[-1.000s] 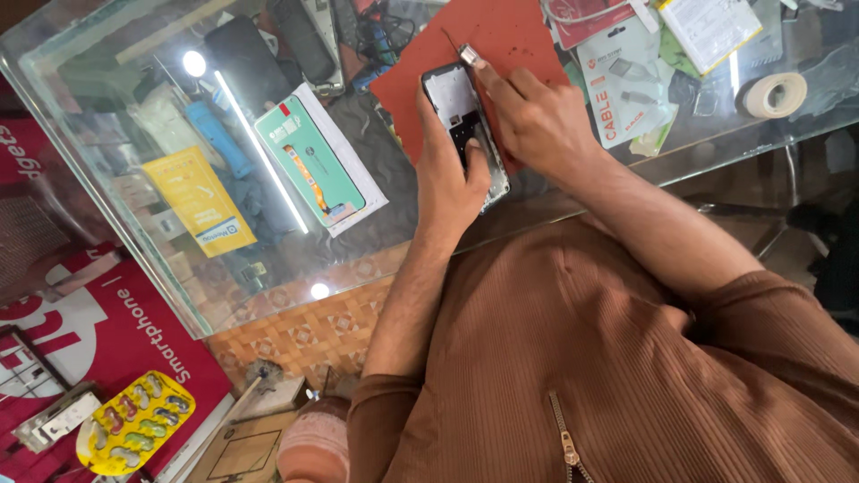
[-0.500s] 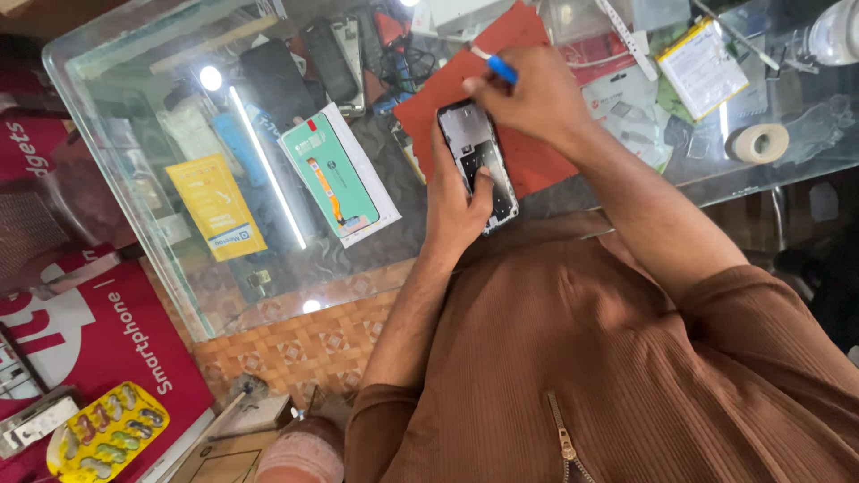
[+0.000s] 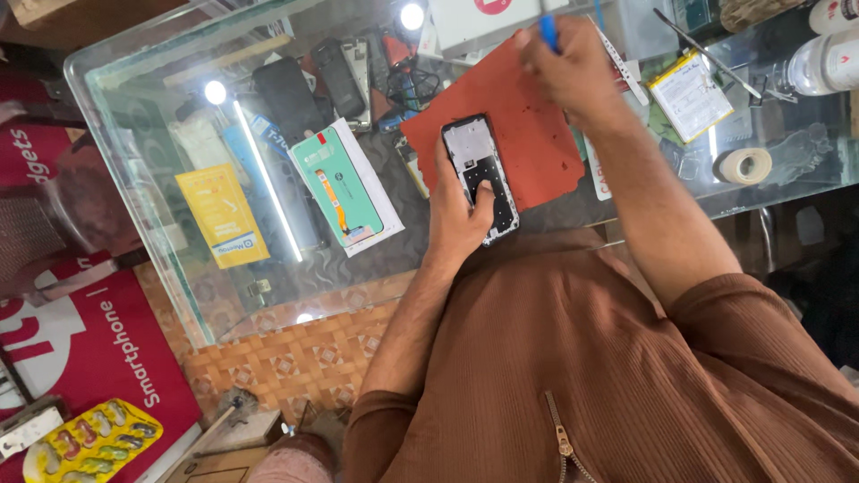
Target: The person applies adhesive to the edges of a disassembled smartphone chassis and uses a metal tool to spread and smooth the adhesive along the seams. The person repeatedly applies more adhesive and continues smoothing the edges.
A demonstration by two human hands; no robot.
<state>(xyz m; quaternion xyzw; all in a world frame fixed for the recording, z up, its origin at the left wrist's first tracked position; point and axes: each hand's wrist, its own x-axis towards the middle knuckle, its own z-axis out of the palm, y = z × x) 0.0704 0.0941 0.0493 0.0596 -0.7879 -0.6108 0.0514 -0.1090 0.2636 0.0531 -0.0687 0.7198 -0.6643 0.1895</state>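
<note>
- While the glass counter (image 3: 179, 295) bore the work, a red mat (image 3: 528, 134) lay under both hands.
- Left hand (image 3: 461, 224) was closed around an opened phone (image 3: 480, 174), thumb pressed on its lower half.
- Right hand (image 3: 573, 67), beyond the phone, pinched a blue-handled tool (image 3: 548, 31).
- Tape roll (image 3: 745, 165) sat well right of that grip.

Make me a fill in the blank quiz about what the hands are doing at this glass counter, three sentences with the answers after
1. The left hand holds an opened phone with its ____ pressed on the inside.
2. The right hand grips a tool with a ____ handle.
3. Under the phone lies a ____ mat on the glass counter.

Missing words: thumb; blue; red
</note>
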